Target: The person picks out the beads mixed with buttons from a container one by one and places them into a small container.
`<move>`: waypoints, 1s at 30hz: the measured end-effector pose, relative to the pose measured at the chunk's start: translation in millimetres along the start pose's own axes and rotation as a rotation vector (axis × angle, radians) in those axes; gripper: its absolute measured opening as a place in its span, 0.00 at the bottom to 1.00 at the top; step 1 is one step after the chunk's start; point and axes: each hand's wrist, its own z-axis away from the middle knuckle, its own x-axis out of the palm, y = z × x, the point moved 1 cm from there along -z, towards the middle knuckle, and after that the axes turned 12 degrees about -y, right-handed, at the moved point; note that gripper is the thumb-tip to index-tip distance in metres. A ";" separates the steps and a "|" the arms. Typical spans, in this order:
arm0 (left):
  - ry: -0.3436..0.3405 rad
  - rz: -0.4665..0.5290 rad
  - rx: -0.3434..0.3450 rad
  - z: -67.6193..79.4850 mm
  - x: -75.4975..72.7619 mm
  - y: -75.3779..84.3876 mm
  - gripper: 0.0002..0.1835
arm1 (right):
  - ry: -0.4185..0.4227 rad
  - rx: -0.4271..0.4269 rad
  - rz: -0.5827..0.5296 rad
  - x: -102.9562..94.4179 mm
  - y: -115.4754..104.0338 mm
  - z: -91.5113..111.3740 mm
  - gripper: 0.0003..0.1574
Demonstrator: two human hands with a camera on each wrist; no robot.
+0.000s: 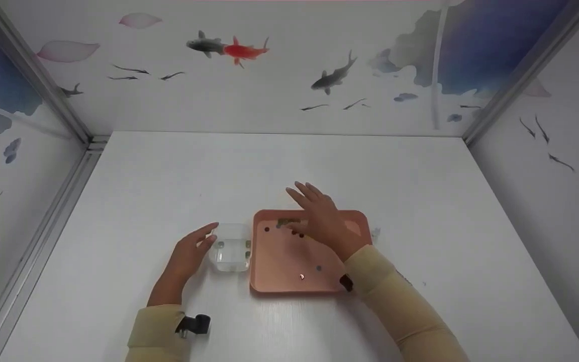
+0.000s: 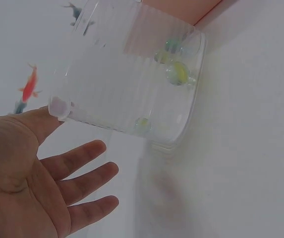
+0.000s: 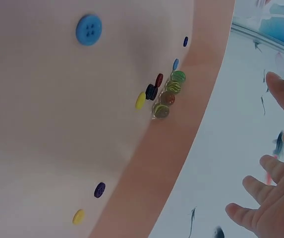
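Observation:
A clear plastic box (image 1: pixel 233 246) stands left of a shallow pink tray (image 1: pixel 255 251). My left hand (image 1: pixel 192 251) is at the box's left side; in the left wrist view the thumb touches the box's corner, and three fingers stretch out apart from it. Inside the box lie several glass marbles, one with a yellow swirl (image 2: pixel 177 74). Above the tray's far part hovers my right hand (image 1: pixel 322 216), fingers spread and holding nothing. The right wrist view shows several marbles (image 3: pixel 167 98) in a row along the tray's far wall, with a blue button (image 3: pixel 88 29) farther off.
More buttons lie about the tray, including a yellow one (image 3: pixel 78 216), a purple one (image 3: pixel 99 190) and a red one (image 3: pixel 159 80). A white table (image 1: pixel 169 171) surrounds the tray and box. Panels printed with fish (image 1: pixel 245 51) enclose it at the back and sides.

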 end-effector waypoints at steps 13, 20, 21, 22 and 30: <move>0.000 0.023 -0.026 -2.0 0.4 -1.4 0.25 | 0.000 -0.008 -0.236 -1.3 13.8 -0.5 0.48; -0.004 0.027 0.009 0.3 -1.3 -0.2 0.24 | -0.004 -0.019 -0.343 -3.7 18.9 -1.1 0.46; -0.005 0.029 0.015 0.5 -1.4 -0.1 0.24 | -0.007 -0.013 -0.356 -3.5 19.6 -1.4 0.45; -0.005 0.030 0.013 0.6 -1.5 0.0 0.24 | -0.009 -0.005 -0.366 -3.2 20.2 -1.6 0.45; -0.006 0.022 -0.005 0.5 -0.7 1.3 0.24 | -0.025 0.063 -0.504 1.1 26.1 -2.8 0.44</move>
